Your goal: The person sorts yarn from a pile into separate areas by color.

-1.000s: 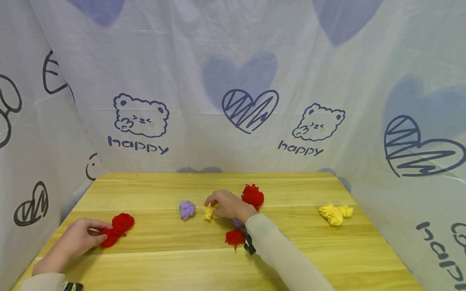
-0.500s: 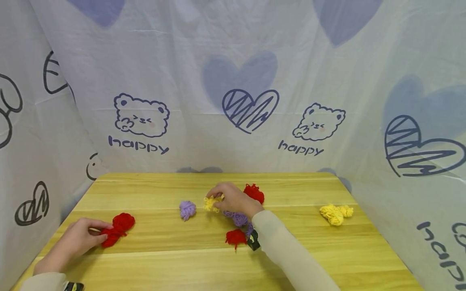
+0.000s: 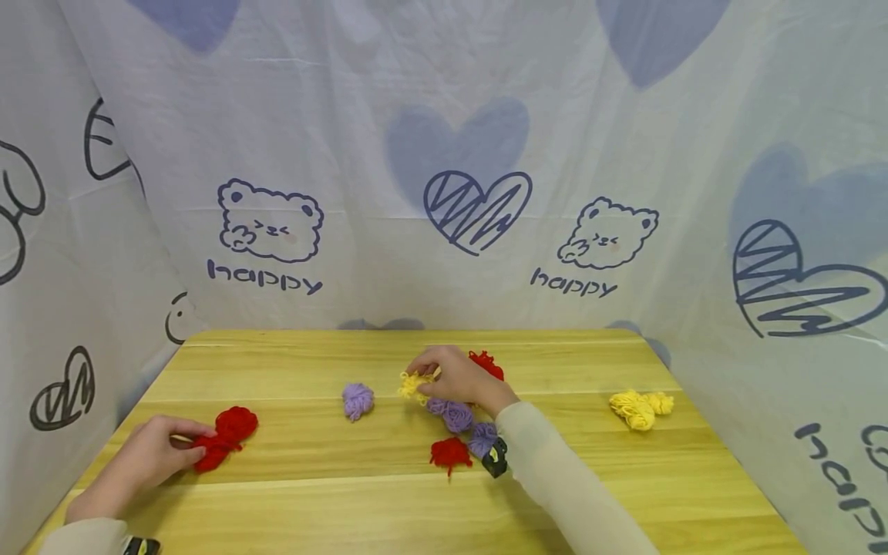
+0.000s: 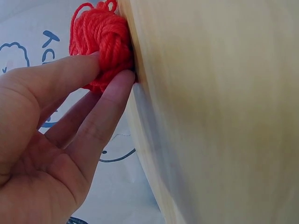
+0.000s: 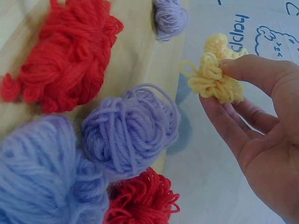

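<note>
My right hand (image 3: 461, 378) pinches a small looped bundle of yellow yarn (image 3: 414, 387) between thumb and fingers, held up over the middle of the table. The right wrist view shows this yellow yarn (image 5: 217, 74) at the fingertips, apart from the purple yarn ball (image 5: 131, 133) beside it. Far to the left, my left hand (image 3: 149, 456) holds a red yarn bundle (image 3: 210, 455) low at the table. A second red yarn ball (image 3: 236, 422) lies against its far end. In the left wrist view, thumb and finger pinch the red yarn (image 4: 105, 44).
Purple yarn balls (image 3: 458, 417) lie in a row below the right forearm, with a red bundle (image 3: 451, 453) in front and another red one (image 3: 489, 365) behind. A lone purple ball (image 3: 357, 401) sits left of them. Yellow yarn (image 3: 633, 409) lies at the right. Printed cloth hangs around the table (image 3: 312, 509).
My right hand has lifted the yellow yarn off the table and drawn it slightly up and to the right, uncovering the purple balls. My left hand stays on the red yarn.
</note>
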### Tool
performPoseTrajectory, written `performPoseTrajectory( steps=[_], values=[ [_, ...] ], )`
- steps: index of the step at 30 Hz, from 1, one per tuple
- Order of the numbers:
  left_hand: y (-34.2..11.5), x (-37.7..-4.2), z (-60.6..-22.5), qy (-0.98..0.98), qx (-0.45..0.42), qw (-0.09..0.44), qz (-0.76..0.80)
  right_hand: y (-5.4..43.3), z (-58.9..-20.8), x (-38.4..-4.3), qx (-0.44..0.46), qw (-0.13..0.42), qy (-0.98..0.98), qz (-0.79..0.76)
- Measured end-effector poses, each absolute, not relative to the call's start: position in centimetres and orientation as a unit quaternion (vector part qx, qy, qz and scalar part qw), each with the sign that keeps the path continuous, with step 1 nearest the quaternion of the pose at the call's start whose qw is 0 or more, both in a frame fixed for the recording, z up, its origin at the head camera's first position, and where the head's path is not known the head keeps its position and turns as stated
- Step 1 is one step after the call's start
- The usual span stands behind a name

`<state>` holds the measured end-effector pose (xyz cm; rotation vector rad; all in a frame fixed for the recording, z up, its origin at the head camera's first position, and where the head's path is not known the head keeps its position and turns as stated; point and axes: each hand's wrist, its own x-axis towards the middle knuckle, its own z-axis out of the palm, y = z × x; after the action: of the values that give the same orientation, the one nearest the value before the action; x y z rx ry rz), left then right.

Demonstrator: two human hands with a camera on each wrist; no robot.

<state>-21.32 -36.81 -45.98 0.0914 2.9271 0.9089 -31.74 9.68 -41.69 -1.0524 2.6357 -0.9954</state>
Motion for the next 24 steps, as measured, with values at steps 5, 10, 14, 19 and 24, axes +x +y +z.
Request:
performPoseTrajectory(
  steps=[5,10,14,19,24],
  values=[
    [-36.8,-21.4,-46.0,0.954,0.029,0.039,0.296,10.4,-41.8,-31.5,-0.344,0.070,0.876,-0.330],
    [-36.8,-21.4,-46.0,0.954,0.029,0.039,0.295,11.2,-41.8,-31.4,-0.345,0.054,0.883,-0.315],
    [-36.8,-21.4,-46.0,0.954,0.031,0.039,0.296,12.0,-41.7,-31.3,-0.341,0.044,0.885,-0.315],
    [-36.8,-21.5,-46.0,0.954,0.026,0.046,0.296,13.0,-41.5,-31.2,-0.329,0.031,0.890,-0.315],
    [-36.7,-21.5,-45.9,0.954,0.023,0.048,0.294,14.1,-41.4,-31.0,-0.310,0.025,0.896,-0.317]
  ],
)
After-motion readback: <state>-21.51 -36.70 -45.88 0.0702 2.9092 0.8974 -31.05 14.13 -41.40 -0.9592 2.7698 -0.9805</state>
